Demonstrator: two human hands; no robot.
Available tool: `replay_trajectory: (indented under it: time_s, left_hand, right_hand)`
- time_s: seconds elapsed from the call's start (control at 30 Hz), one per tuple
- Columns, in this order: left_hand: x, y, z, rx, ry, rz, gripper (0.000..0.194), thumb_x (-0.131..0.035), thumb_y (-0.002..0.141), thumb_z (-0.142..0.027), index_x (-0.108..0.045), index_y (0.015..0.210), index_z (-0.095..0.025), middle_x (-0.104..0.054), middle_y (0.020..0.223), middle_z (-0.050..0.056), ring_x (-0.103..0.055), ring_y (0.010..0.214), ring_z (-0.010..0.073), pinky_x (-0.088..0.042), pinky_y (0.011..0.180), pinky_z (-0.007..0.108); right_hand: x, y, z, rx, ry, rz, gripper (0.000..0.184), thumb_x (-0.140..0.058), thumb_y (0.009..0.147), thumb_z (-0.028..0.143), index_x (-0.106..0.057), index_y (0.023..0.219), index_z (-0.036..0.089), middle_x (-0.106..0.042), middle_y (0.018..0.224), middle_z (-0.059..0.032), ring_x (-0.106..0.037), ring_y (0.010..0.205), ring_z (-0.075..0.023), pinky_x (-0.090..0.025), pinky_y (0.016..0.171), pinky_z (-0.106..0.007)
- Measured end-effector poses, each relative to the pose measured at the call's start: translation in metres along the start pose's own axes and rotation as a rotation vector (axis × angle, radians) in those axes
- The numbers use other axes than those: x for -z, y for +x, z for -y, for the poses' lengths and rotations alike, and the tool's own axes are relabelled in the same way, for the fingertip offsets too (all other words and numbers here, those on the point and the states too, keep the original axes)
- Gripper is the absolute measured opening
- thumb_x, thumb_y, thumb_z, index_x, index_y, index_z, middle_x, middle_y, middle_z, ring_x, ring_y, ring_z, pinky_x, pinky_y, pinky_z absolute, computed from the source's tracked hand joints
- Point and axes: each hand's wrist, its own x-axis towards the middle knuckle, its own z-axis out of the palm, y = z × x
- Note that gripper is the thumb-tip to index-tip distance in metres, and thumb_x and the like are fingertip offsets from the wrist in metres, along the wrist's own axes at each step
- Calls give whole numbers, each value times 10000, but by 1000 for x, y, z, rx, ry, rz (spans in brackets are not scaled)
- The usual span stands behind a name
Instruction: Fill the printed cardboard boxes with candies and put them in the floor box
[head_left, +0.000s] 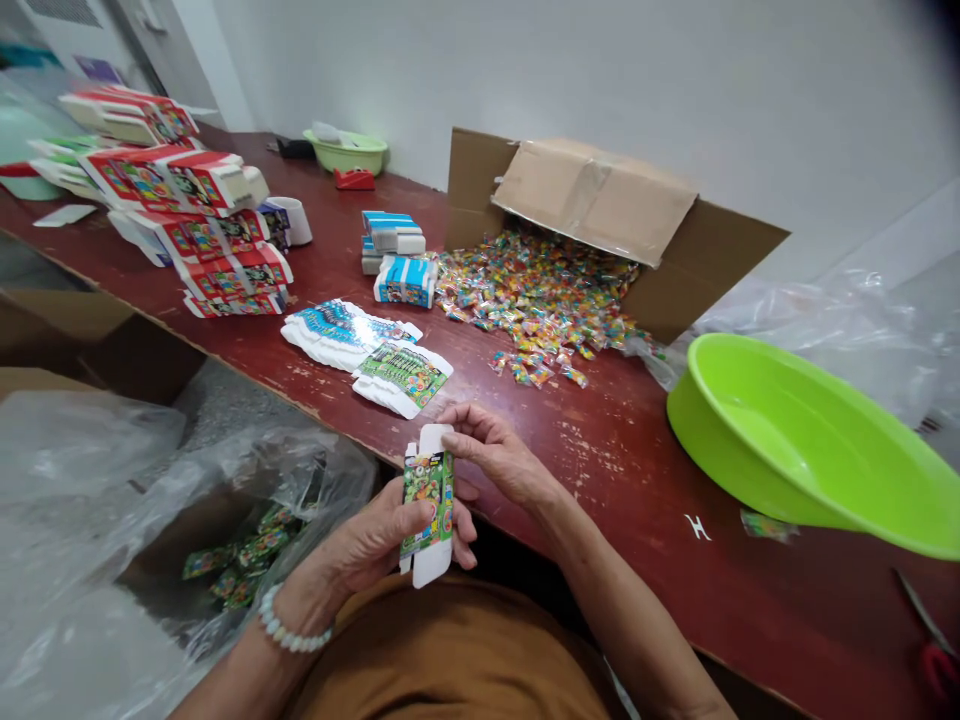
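Observation:
My left hand (382, 535) is closed around a small green printed carton (426, 500), thumb across its front. White end flaps stick out at the carton's top and bottom. My right hand (499, 455) pinches the top flap between thumb and fingers. Just beyond the hands, flat green carton blanks (405, 372) lie on the red table (600, 470), overlapping a fanned stack of flat blue blanks (337, 332). Wrapped candies (532, 290) spill from a tipped cardboard box (592, 195) farther back.
Strapped bundles of red boxes (180, 180) are piled at left, with blue bundles (405, 280) near the candies. A large lime-green basin (750, 470) stands at right, with scissors (926, 610) near the edge. Below left is a plastic-lined carton (172, 570) holding green packets.

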Motion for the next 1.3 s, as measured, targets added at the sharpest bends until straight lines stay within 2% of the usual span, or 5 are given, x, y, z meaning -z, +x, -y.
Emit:
replay_trajectory:
  time_s: [0.27,0.4,0.57,1.1,1.3]
  left_hand:
    - [-16,-2,-13,-32,103,-62,480,-859,694,-542,-773,968,-157,-796,881,98,-771,762,245,-603,724,313]
    - [-19,0,-11,-26,157,-68,526,-803,722,-612,-785,971,-149,-795,853,112,-747,751,221,-584,716,287]
    - [-18,4,-8,-102,207,-195,577,-837,693,-589,-750,1137,-231,-772,1035,71,-703,939,236,-532,724,257]
    - [-11,10,-4,208,402,-55,432,-836,683,-521,-676,803,-138,-699,649,44,-664,572,166,-495,542,235]
    - [-14,12,-9,16,311,-295,405,-858,689,-447,-654,853,-139,-705,669,22,-666,476,167,-555,488,272]
  right_hand:
    - [-6,-20,4,115,-67,-1,413,-724,876,390,-584,1247,276,-675,1040,-32,-637,855,-161,-539,750,-297]
    - [-7,-30,10,417,-604,-243,329,-727,855,303,-626,1165,255,-613,1119,-60,-598,937,-187,-516,834,-347]
    - [-8,-33,21,582,-1073,-59,190,-740,840,297,-641,970,199,-654,981,-74,-591,946,-227,-489,865,-384]
    - [15,-29,31,-81,-530,355,283,-761,823,291,-523,946,200,-589,791,42,-531,644,-96,-420,578,-210]
    - [4,-29,3,84,-444,-80,296,-767,817,311,-572,1016,210,-548,696,63,-474,555,-86,-369,512,-202]
